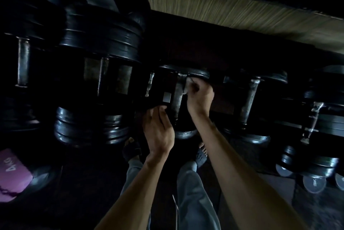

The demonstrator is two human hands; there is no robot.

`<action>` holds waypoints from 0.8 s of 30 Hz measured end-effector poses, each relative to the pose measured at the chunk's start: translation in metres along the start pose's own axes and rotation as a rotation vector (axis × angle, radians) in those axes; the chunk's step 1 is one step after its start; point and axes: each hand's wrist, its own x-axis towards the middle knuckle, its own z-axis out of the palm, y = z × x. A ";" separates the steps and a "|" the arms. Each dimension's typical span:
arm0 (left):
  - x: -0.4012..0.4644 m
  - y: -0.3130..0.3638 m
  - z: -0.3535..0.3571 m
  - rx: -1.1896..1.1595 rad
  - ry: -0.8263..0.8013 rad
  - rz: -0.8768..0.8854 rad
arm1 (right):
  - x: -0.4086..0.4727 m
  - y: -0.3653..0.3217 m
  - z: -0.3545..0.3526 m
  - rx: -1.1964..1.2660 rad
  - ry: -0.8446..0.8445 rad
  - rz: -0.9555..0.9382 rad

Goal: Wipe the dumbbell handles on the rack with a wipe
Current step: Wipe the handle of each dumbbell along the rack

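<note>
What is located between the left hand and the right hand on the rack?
In the head view, a dumbbell handle stands between the left hand and the right hand.

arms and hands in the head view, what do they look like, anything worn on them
Both forearms are bare up to the bottom edge of the picture, with no sleeves in view. The left hand and the right hand have no gloves. No watch, ring or band shows on either, though the light is dim.
</note>
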 end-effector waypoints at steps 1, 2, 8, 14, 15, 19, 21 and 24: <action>0.000 -0.001 -0.001 -0.002 -0.012 -0.002 | -0.003 -0.006 0.004 -0.001 0.039 -0.015; 0.000 -0.002 -0.001 -0.006 -0.022 0.004 | -0.012 -0.005 0.006 -0.010 0.034 -0.019; 0.002 -0.002 -0.001 -0.003 -0.023 0.039 | -0.052 0.012 -0.012 -0.106 -0.235 0.053; 0.003 -0.003 -0.002 0.001 -0.010 0.036 | -0.022 -0.017 0.011 -0.017 0.061 -0.013; 0.003 -0.003 -0.002 0.005 -0.009 0.048 | -0.033 -0.012 0.008 -0.027 0.035 -0.007; 0.001 -0.002 -0.002 0.006 -0.015 0.042 | -0.074 0.009 -0.011 -0.072 -0.156 -0.016; 0.000 -0.002 -0.002 0.005 -0.005 0.045 | -0.058 0.005 -0.008 -0.065 -0.109 -0.001; 0.002 -0.002 0.000 -0.012 -0.009 0.037 | -0.020 -0.015 0.004 0.017 0.032 0.013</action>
